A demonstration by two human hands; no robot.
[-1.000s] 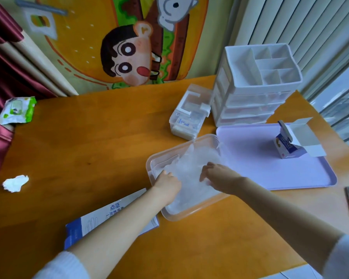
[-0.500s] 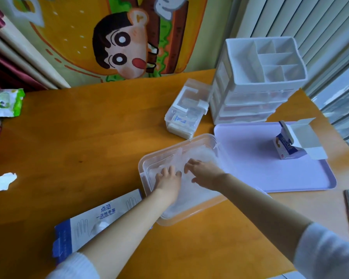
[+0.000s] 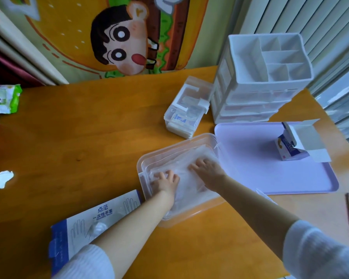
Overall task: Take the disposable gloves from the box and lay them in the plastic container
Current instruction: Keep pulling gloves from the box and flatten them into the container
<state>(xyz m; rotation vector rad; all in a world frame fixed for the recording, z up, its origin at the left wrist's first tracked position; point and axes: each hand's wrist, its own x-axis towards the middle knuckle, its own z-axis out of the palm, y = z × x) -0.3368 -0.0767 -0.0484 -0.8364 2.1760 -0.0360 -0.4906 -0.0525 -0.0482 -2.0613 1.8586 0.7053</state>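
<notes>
Open tabletop (image 3: 79, 137) L of container (image 3: 141, 165); tray (image 3: 260, 170) just R, small clear box (image 3: 186, 115) behind, glove box (image 3: 85, 224) near-L.

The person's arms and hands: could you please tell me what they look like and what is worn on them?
The left hand and right hand are bare, with no gloves, rings or watch visible. Both forearms are uncovered; the left sleeve and right sleeve are a pale, whitish fabric, ending near the elbows.
</notes>
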